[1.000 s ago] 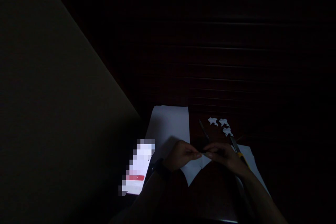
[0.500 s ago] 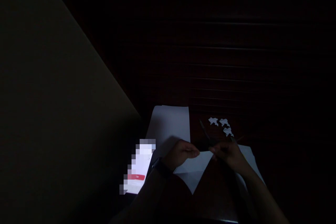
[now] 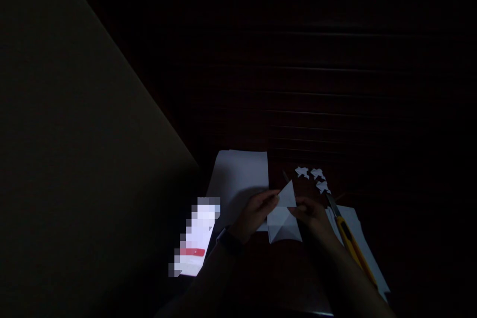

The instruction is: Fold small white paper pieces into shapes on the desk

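Note:
Between my hands is a creased sheet of white paper (image 3: 283, 216), its top corner pointing up and away from me. My left hand (image 3: 257, 212) pinches its left edge between thumb and fingers; a dark watch sits on that wrist. On the right edge, my right hand (image 3: 310, 213) grips the same sheet with its fingertips. Crease lines cross the middle and lower part of the paper, and its bottom edge curves. Beyond the right hand lie three small folded paper figures (image 3: 318, 174).
Right of my right arm, a yellow utility knife (image 3: 350, 243) with its blade out lies on white paper sheets (image 3: 367, 238). A stack of white paper (image 3: 242, 171) is at left, beside a lit phone screen (image 3: 197, 238). A thin dark tool (image 3: 285, 176) shows partly behind the sheet.
The sheet has turned, so a corner that pointed toward me is gone and one now points away. My hands shifted their grip to its sides. The yellow knife has come into view.

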A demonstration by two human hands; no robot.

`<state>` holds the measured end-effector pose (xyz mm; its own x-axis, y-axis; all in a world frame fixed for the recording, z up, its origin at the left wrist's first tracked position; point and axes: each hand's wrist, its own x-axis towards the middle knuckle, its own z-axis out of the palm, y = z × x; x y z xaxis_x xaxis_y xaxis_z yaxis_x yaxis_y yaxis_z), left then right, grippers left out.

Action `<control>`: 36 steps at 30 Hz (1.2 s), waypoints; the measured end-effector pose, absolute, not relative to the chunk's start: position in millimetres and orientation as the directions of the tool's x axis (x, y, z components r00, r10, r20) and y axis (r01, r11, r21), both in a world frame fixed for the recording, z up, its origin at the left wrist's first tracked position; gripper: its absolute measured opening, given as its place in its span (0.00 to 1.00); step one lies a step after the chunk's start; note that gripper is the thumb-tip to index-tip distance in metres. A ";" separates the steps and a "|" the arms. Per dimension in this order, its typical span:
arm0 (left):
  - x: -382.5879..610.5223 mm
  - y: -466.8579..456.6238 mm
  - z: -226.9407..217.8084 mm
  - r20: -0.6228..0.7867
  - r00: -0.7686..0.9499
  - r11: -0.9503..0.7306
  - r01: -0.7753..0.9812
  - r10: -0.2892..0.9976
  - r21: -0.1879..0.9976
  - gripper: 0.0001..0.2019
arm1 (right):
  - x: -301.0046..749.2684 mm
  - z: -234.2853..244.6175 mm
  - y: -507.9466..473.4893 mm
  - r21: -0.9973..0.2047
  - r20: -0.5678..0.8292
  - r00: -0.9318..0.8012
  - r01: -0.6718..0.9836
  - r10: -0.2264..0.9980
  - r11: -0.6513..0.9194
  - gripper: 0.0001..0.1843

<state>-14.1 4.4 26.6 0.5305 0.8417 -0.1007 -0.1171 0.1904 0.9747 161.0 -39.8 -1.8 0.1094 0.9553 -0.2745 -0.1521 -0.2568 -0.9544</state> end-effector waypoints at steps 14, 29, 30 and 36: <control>-15.9 9.2 20.1 -0.146 0.345 0.130 0.067 0.927 0.989 0.19 | 169.8 12.5 -43.2 -0.925 -0.294 -0.029 -0.245 0.955 -0.292 0.19; -19.0 5.6 21.9 -0.265 0.490 0.309 -0.009 0.830 0.951 0.16 | 177.0 17.9 -41.1 -0.929 -0.262 -0.078 -0.251 0.962 -0.273 0.17; -19.1 5.5 21.7 -0.275 0.496 0.327 -0.020 0.824 0.945 0.16 | 177.3 16.4 -40.6 -0.928 -0.270 -0.045 -0.253 0.962 -0.272 0.17; -14.9 6.3 19.7 -0.226 0.422 0.264 -0.031 0.878 0.964 0.18 | 177.5 11.1 -39.2 -0.932 -0.281 0.033 -0.250 0.959 -0.264 0.18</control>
<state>-14.9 6.3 19.7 0.4225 0.8776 -0.2265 -0.0306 0.2635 0.9642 177.5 -39.2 11.1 0.0333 0.9593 -0.2806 -0.2499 -0.2638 -0.9316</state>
